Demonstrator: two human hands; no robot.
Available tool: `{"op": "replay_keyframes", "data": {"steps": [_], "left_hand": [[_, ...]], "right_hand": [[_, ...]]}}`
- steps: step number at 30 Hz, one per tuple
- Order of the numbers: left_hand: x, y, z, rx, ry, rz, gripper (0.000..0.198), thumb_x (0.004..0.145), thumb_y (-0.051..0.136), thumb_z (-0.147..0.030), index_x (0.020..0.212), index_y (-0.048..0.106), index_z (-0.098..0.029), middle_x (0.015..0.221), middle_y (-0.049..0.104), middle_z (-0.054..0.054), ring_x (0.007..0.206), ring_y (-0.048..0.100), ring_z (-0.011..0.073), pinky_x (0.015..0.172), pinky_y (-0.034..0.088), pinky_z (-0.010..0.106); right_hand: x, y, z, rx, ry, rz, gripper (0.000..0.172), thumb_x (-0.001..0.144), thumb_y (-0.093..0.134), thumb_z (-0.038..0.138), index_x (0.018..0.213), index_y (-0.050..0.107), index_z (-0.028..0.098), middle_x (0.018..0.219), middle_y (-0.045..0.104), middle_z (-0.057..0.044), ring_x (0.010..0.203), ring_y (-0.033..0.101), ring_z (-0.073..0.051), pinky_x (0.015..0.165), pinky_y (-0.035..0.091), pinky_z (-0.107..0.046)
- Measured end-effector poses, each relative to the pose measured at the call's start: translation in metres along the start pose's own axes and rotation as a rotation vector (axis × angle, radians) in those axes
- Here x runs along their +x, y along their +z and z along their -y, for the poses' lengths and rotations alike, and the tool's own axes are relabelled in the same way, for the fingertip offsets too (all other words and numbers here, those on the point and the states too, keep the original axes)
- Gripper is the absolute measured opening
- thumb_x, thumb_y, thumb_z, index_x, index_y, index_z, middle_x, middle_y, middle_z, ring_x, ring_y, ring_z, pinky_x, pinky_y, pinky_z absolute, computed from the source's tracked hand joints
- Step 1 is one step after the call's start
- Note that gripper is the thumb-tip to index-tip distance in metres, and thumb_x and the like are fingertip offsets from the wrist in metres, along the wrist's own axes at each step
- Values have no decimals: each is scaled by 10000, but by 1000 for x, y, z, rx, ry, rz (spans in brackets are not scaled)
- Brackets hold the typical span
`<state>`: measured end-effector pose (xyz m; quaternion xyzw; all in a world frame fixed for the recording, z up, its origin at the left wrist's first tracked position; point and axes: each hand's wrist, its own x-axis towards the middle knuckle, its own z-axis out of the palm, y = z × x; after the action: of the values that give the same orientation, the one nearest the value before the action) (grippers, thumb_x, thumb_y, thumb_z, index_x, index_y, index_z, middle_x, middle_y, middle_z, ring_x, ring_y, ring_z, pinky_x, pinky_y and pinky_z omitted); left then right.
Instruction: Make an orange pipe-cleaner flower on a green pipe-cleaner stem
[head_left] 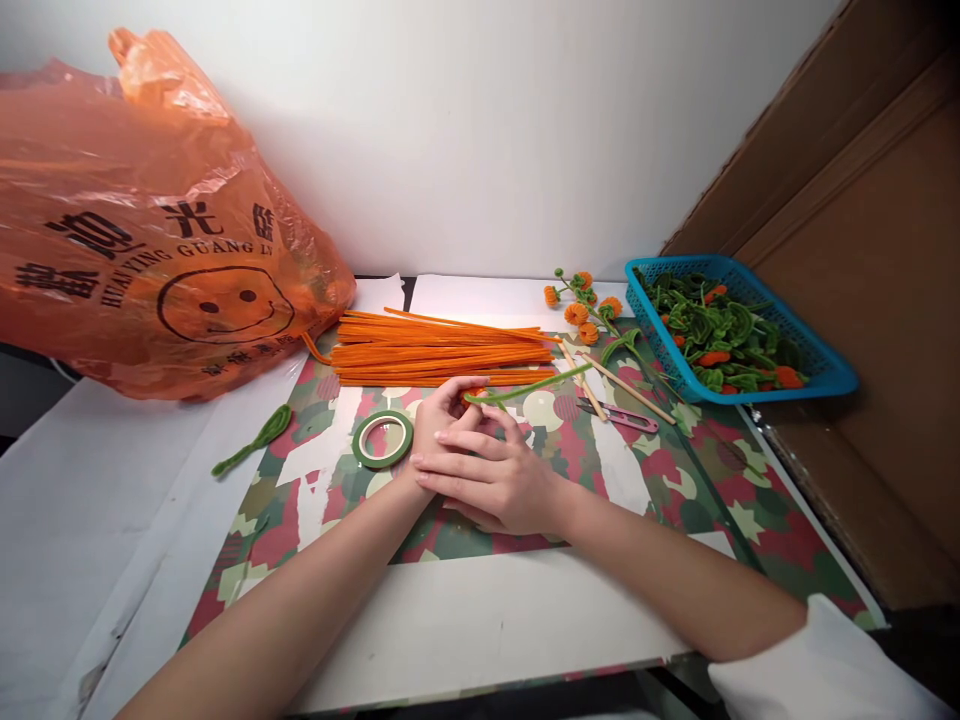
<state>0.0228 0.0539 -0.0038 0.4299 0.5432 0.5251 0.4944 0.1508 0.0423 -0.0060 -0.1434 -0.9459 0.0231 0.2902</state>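
My left hand (442, 422) is closed round a small orange piece (474, 396), most of which its fingers hide. A green fuzzy stem (536, 384) runs from that piece up to the right. Against it, my right hand (506, 470) pinches with thumb and forefinger at the near end of the stem, its other fingers stretched towards my left wrist. Just left of my hands lies a roll of green tape (382, 440). Behind them is a bundle of orange fuzzy sticks (442, 350).
An orange plastic bag (187, 230) fills the back left. A green looped piece (255, 440) lies left. Orange flowers (581, 313), wooden sticks (630, 388) and pink-handled snips (619, 415) lie right, beside a blue basket (832, 370) of green and orange pieces.
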Motion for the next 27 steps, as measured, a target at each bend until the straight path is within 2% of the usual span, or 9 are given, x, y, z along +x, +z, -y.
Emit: {"op": "replay_keyframes", "data": {"steps": [4,10,18,22,27], "left_hand": [[1,1,-3,-42,-18,-20,289,693,646,-266,962,633,-161,876,676,53,584,601,107,515,473,210],[2,1,-7,-21,-21,-27,288,678,645,-264,945,636,-157,871,683,53,683,637,133,577,500,221],[5,0,-2,-15,-5,-41,279,685,661,-279,935,636,-157,997,686,72,751,650,141,603,508,225],[5,1,-3,-34,-9,-52,291,675,690,-306,923,638,-161,961,688,59,696,639,126,596,508,227],[8,-2,2,-74,5,-68,331,699,709,-378,931,648,-151,746,659,15,585,571,101,566,482,224]], "right_hand": [[-1,3,0,-14,13,-67,266,928,488,264,1136,651,295,1204,671,11,1203,523,-184,1135,229,-479],[-2,4,-1,14,0,-132,239,912,514,238,1084,670,293,1165,690,19,1156,551,-171,1138,228,-482],[-3,3,2,49,16,-92,219,880,584,236,1072,672,293,1139,700,5,1134,572,-189,1126,246,-503],[-3,3,3,51,9,-120,220,895,561,238,1081,670,277,1125,702,-1,1104,581,-178,1123,261,-484],[-3,-1,1,94,91,-148,200,903,542,247,1033,687,293,1056,718,-5,1015,599,-176,1064,333,-461]]}}
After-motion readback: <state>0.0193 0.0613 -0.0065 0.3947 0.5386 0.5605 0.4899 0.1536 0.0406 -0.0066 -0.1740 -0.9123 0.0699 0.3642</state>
